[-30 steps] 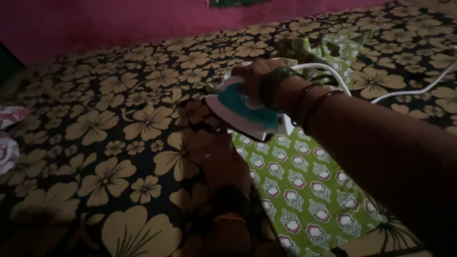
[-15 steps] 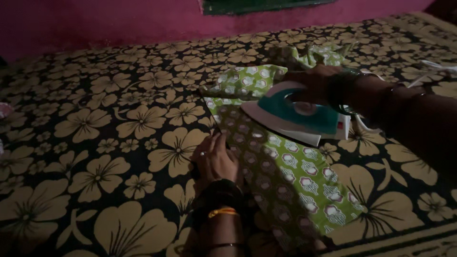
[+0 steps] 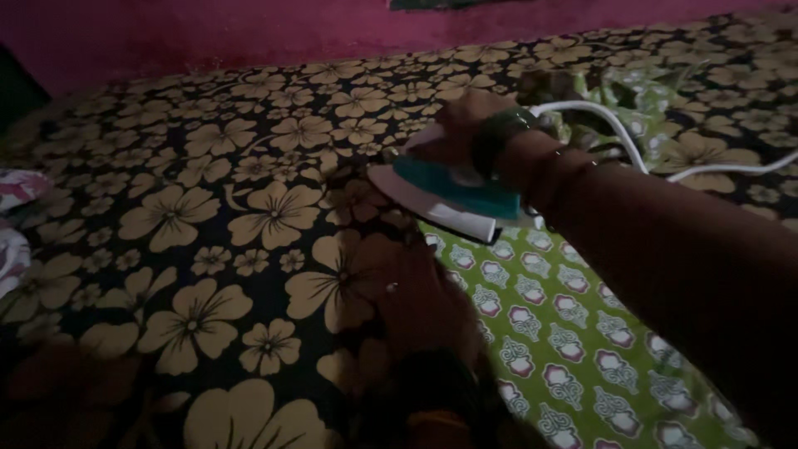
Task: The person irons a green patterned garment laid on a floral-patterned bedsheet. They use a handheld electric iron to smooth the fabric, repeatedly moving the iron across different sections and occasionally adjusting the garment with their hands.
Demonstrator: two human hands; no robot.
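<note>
Since half a second ago our right hand (image 3: 470,125) has carried the teal and white electric iron (image 3: 449,193) back leftward, from the middle of the cloth to its left edge, and the white cord (image 3: 615,133) again arcs over our right wrist. Our left hand (image 3: 420,299) sits where it was, at the near left border of the fabric.

We have the right hand closed round the iron's handle, fingers wrapped over the top, a green bangle (image 3: 499,137) just behind the knuckles. Its pointed nose aims left and reaches past the cloth edge onto the dark bedspread with large cream flowers (image 3: 191,241). In this dim light we cannot tell whether the soleplate is pressed down or slightly lifted.

Our left hand lies flat and open, palm down, gripping nothing; it rests on the left edge of the green cotton cloth printed with white and maroon motifs (image 3: 549,324) (a small ring glints on one finger). This fabric stretches from under the iron toward the lower right corner.

Behind the iron more green fabric lies bunched (image 3: 632,87), and a magenta wall (image 3: 208,33) runs along the top. At far left, a pink and white patterned fabric (image 3: 12,216) shows.
</note>
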